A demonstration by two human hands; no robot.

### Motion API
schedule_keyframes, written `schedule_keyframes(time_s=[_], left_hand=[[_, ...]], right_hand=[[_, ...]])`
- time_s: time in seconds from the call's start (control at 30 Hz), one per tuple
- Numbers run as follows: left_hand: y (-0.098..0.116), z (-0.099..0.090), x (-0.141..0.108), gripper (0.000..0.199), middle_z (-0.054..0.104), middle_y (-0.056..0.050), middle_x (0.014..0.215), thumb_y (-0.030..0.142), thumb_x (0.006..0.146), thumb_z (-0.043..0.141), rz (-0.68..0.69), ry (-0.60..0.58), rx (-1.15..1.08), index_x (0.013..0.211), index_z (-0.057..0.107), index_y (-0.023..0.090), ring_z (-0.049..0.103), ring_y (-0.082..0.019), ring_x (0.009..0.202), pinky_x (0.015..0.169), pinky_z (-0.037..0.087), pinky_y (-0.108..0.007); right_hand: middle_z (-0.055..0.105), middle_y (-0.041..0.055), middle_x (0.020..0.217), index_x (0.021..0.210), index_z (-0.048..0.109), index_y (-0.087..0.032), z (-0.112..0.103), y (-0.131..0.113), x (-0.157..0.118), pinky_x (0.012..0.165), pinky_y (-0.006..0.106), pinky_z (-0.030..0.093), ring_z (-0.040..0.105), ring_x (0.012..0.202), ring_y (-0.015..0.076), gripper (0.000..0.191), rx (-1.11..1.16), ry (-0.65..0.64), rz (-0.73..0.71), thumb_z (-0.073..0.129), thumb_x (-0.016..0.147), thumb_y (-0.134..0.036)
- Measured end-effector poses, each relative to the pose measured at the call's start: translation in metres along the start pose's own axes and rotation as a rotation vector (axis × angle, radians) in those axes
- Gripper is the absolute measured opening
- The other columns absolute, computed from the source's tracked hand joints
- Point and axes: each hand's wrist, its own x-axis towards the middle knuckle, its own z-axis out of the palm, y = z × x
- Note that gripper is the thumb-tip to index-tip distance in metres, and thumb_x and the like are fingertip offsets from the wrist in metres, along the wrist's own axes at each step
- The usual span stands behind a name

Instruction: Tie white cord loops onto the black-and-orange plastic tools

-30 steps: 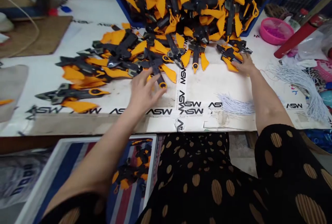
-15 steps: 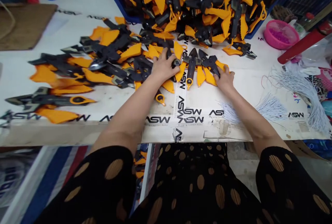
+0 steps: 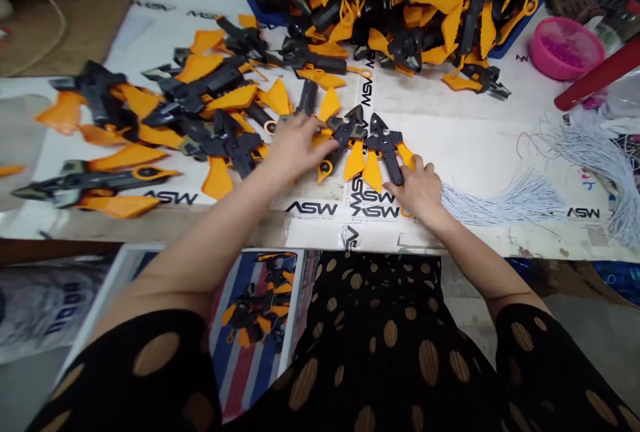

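My right hand point(image 3: 419, 189) has its thumb and fingers around the rear of a black-and-orange plastic toy with a pointed nose and wing-like flaps point(image 3: 384, 142), flat on the table. Just left of it lies a similar toy point(image 3: 345, 135), tilted, its orange ring end toward me. My left hand point(image 3: 296, 149) is curled over another of these toys, whose dark body point(image 3: 307, 95) sticks out beyond the fingers; its grip underneath is partly hidden. The left thumb reaches toward the tilted toy. More such toys point(image 3: 225, 139) lie in a loose pile to the left.
A blue crate point(image 3: 257, 12) heaped with the same toys stands at the back. To the right are white string bundles point(image 3: 510, 202), a pink bowl point(image 3: 565, 49) and a red tube point(image 3: 600, 75). Below the table edge, more toys point(image 3: 255, 312) lie on striped cloth.
The toy under my right hand and the tilted one beside it have come left and nearer the front edge. My left hand has shifted left. The view has moved slightly too.
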Motion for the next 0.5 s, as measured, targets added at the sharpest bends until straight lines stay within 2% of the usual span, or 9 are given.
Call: schedule_keyframes(time_s=[0.1,0.2,0.27,0.33,0.37,0.43,0.5], left_hand=[[0.032,0.013,-0.013,0.065,0.063,-0.018,0.130,0.053,0.090,0.061,-0.087,-0.139,-0.015,0.143,0.051,0.016,0.060,-0.040,0.120,0.103,0.045,-0.049],[0.039,0.016,-0.018,0.061,0.068,-0.015,0.122,0.044,0.092,0.062,-0.163,-0.089,-0.187,0.145,0.047,0.019,0.063,-0.036,0.117,0.100,0.047,-0.046],[0.034,0.011,-0.021,0.052,0.071,-0.010,0.109,0.040,0.092,0.062,-0.241,0.003,-0.458,0.139,0.051,0.020,0.067,-0.029,0.104,0.094,0.051,-0.041],[0.030,0.004,-0.027,0.040,0.071,-0.005,0.100,0.037,0.093,0.061,-0.329,0.065,-0.853,0.129,0.056,0.021,0.068,-0.021,0.088,0.081,0.054,-0.033],[0.029,0.002,-0.032,0.032,0.071,-0.003,0.097,0.036,0.094,0.060,-0.369,0.059,-1.067,0.123,0.058,0.022,0.066,-0.018,0.080,0.073,0.054,-0.030],[0.030,0.002,-0.048,0.020,0.072,-0.002,0.089,0.034,0.097,0.055,-0.447,-0.035,-1.435,0.111,0.062,0.022,0.059,-0.014,0.067,0.059,0.050,-0.025],[0.034,0.007,-0.068,0.019,0.071,-0.003,0.081,0.034,0.099,0.052,-0.531,-0.150,-1.666,0.099,0.065,0.020,0.053,-0.011,0.058,0.053,0.046,-0.022]], right_hand=[[0.046,0.0200,0.148,0.130,0.065,-0.018,0.004,-0.007,-0.016,0.085,0.049,0.048,0.047,0.113,0.0392,0.061,0.025,0.057,0.050,0.052,0.094,-0.065],[0.047,0.0202,0.146,0.128,0.065,-0.017,0.011,-0.011,-0.028,0.086,0.048,0.048,0.047,0.113,0.0386,0.065,0.054,0.101,0.106,0.049,0.094,-0.069],[0.048,0.0207,0.145,0.126,0.067,-0.016,0.015,-0.014,-0.037,0.088,0.048,0.048,0.048,0.114,0.0381,0.068,0.072,0.110,0.119,0.046,0.094,-0.072],[0.049,0.0208,0.144,0.124,0.068,-0.016,0.021,-0.019,-0.049,0.090,0.048,0.048,0.050,0.115,0.0375,0.069,0.112,0.131,0.098,0.045,0.094,-0.073],[0.049,0.0205,0.145,0.124,0.068,-0.017,0.024,-0.022,-0.057,0.092,0.049,0.049,0.051,0.115,0.0373,0.068,0.146,0.148,0.083,0.046,0.094,-0.073],[0.049,0.0193,0.146,0.130,0.066,-0.019,0.028,-0.028,-0.075,0.096,0.049,0.049,0.053,0.117,0.0366,0.064,0.231,0.176,0.036,0.050,0.094,-0.070],[0.049,0.0167,0.149,0.138,0.061,-0.023,0.032,-0.030,-0.094,0.102,0.049,0.047,0.054,0.122,0.0352,0.058,0.315,0.190,-0.041,0.054,0.096,-0.062]])
